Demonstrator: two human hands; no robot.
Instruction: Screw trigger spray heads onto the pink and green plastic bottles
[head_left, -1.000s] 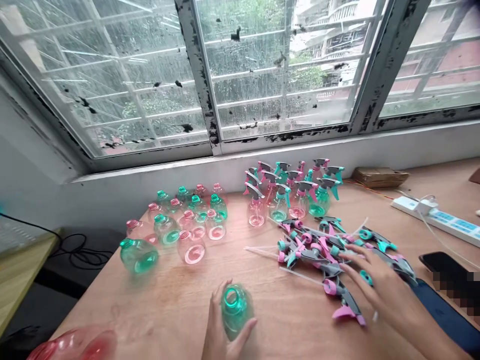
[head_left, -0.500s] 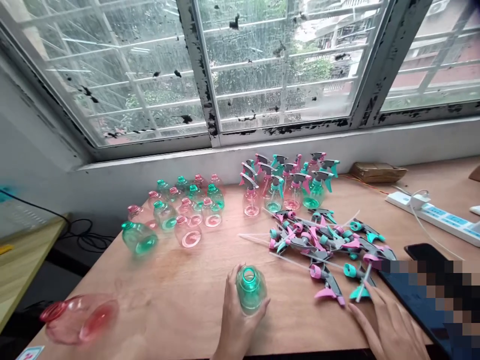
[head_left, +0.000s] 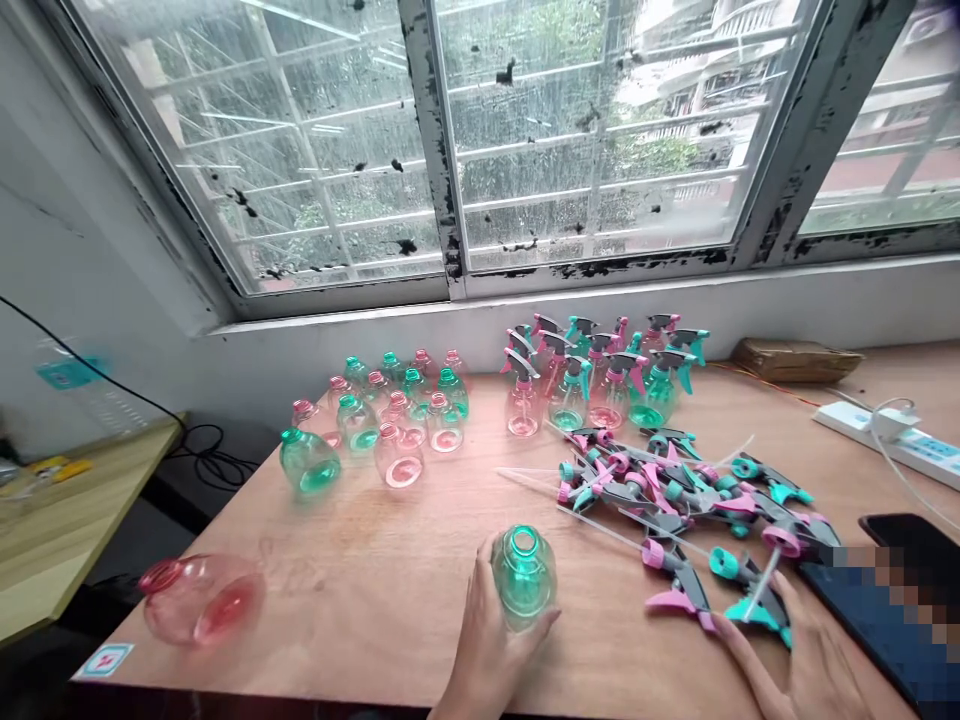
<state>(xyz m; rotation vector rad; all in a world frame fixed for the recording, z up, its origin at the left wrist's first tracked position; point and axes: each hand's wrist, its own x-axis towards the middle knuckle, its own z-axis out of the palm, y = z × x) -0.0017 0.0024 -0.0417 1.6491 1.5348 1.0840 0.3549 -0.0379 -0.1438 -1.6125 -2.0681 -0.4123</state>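
Observation:
My left hand [head_left: 499, 635] is wrapped round a clear green bottle [head_left: 523, 580] without a top, its open neck facing up. My right hand [head_left: 802, 655] is low at the right, thumb and fingers spread on either side of a teal-and-grey spray head [head_left: 754, 595] that lies on the table. Whether the fingers press on it I cannot tell. A pink-and-grey spray head [head_left: 679, 585] lies just left of that thumb. Beyond is a heap of pink and teal spray heads [head_left: 652, 480] with thin clear tubes.
Open pink and green bottles [head_left: 401, 460] stand in a group at the back left. Bottles with spray heads [head_left: 607, 385] stand beside the window wall. One pink bottle [head_left: 202, 600] is near the left edge. A power strip [head_left: 892, 435], cardboard package [head_left: 799, 358] and dark phone [head_left: 907, 555] are at right.
The view has shifted, so most things appear farther right. My right hand has moved up to the teal spray head, its fingers now around it. My left hand still holds the green bottle.

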